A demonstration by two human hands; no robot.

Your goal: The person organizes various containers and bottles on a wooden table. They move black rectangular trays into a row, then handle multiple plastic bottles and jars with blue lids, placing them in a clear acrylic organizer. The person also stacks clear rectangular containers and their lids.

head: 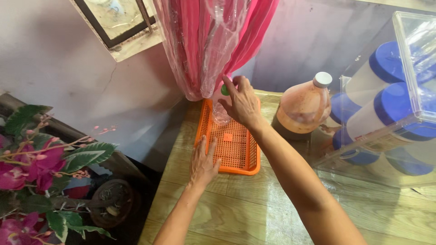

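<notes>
A clear plastic bottle (221, 109) with a green cap is stood at the far end of an orange mesh tray (236, 152), just under the hanging pink curtain (200, 45). The bottle is grasped near its top by the right hand (241, 103), fingers curled around the cap. The tray's near left corner is pressed by the left hand (202, 163), laid flat with fingers spread, nothing clasped. The tray is set on the wooden counter (272, 204). To the right, a jug of reddish liquid (303, 106) is seen beside a clear box (399, 104) of blue-lidded jars. Pink artificial flowers (36, 168) are seen at the far left
</notes>
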